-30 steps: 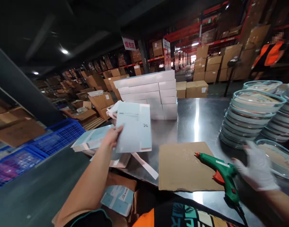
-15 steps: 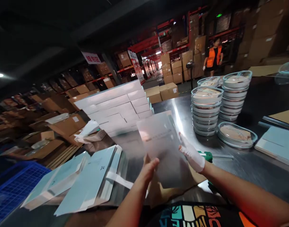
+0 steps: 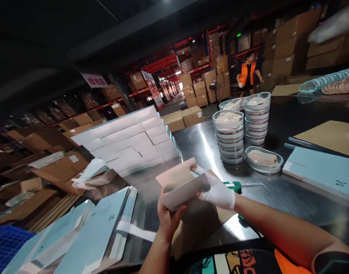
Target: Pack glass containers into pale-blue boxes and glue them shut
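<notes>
Both hands meet over the near edge of the steel table point(image 3: 277, 194) on a flat, unfolded carton blank point(image 3: 182, 185), held tilted above a sheet of brown cardboard point(image 3: 203, 222). The bare left hand point(image 3: 168, 217) grips the blank from below, thumb up along its near edge and fingers curled under. The right hand point(image 3: 217, 194), in a white glove, closes over the blank's right end — fingers on top, pressing the upper flap down. The blank is pale, grey-white on the near face and pinkish on the raised flap behind.

Just beyond the gloved hand a green glue gun point(image 3: 234, 185) lies on the table, its nozzle pointing right. Behind it stand two tall stacks of clear lidded round dishes point(image 3: 229, 135), with one single dish point(image 3: 263, 160) lying beside them on the steel. To the right rests a light-blue flat box point(image 3: 322, 173), and past it another brown cardboard sheet point(image 3: 331, 135).

To the left, a loose heap of light-blue flattened cartons point(image 3: 85, 236) spreads over the table's corner, and further back a neat block of white boxes point(image 3: 125, 139) is stacked. A blue plastic crate point(image 3: 5, 247) shows at the lower left. In the aisle behind — well apart from the table — a person in an orange vest point(image 3: 247, 74) stands among shelves of brown shipping boxes.
</notes>
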`<state>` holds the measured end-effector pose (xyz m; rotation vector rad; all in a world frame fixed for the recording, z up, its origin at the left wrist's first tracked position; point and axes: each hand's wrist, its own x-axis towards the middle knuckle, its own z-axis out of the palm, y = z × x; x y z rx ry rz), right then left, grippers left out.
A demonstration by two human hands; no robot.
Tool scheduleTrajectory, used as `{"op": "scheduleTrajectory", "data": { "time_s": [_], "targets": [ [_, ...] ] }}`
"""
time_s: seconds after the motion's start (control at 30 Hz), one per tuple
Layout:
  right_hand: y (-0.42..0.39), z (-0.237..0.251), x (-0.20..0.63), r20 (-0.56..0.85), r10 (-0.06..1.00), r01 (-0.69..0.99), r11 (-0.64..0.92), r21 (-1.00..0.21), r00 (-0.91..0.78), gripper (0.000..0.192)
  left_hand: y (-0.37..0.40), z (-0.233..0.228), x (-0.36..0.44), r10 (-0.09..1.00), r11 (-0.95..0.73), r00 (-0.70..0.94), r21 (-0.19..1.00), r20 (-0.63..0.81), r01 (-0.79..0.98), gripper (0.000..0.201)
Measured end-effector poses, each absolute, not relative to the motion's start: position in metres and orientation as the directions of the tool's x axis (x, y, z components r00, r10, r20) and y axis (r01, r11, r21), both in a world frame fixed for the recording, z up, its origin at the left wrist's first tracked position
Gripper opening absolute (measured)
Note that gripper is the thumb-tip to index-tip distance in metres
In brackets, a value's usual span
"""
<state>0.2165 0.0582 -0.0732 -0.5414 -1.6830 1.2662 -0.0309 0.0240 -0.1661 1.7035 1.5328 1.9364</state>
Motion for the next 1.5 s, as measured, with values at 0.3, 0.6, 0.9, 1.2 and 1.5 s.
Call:
{"op": "scheduleTrajectory", "data": {
  "time_s": [0.3, 0.6, 0.9, 1.2, 1.5],
  "targets": [
    [0.048, -0.079, 0.191, 0.515, 0.852, -0.015, 0.516, -0.857, -0.094, 0.053, -0.018, -0.145, -0.013, 0.699, -0.495, -0.263, 0.716, 0.665, 0.493, 0.066],
    [0.08, -0.067, 0.357, 0.377, 0.925, 0.736, 0.294, -0.609, -0.057, 0.051, -0.014, -0.101, -0.033, 0.426, -0.625, -0.414, 0.593, 0.804, 0.508, 0.08],
    [-0.001, -0.168, 0.481, 0.033, 0.973, 0.938, -0.211, -0.276, 0.228, 0.042, -0.029, -0.093, -0.014, 0.361, -0.672, -0.431, 0.552, 0.827, 0.494, 0.076],
    [-0.021, -0.224, 0.472, 0.188, 0.972, 0.985, -0.123, -0.119, 0.144, 0.046, -0.054, -0.095, 0.01, 0.378, -0.69, -0.482, 0.587, 0.791, 0.422, 0.089],
    [-0.011, -0.219, 0.475, 0.228, 0.965, 0.991, -0.116, -0.061, 0.127, 0.041, -0.091, -0.09, -0.004, 0.328, -0.701, -0.539, 0.582, 0.776, 0.413, 0.064]
  ]
}}
